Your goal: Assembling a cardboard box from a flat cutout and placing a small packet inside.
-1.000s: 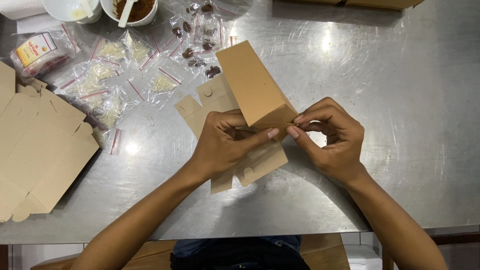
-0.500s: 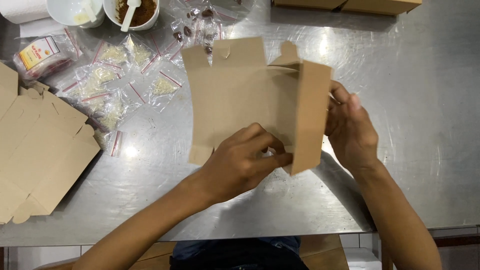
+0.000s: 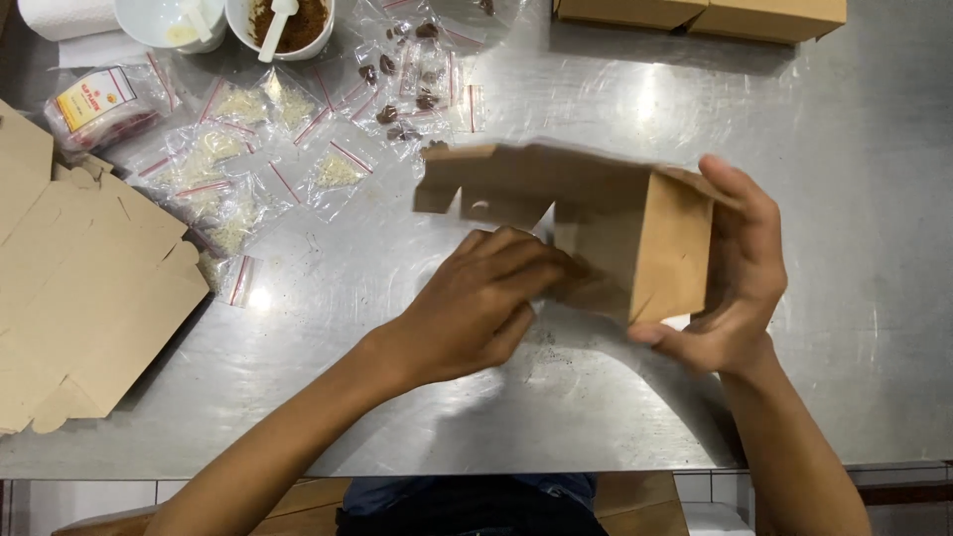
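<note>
Two hands hold one brown cardboard box [image 3: 635,233] above the middle of the steel table [image 3: 844,179]. At 3 o'clock of the box, the right hand [image 3: 740,288] grips its end, thumb below and fingers curled over the top. At 8 o'clock, the left hand [image 3: 486,303] presses bent fingers against the box's underside. Flat cardboard sheets [image 3: 84,288] lie at 9 o'clock, small plastic bags [image 3: 288,139] at 11 o'clock.
</note>
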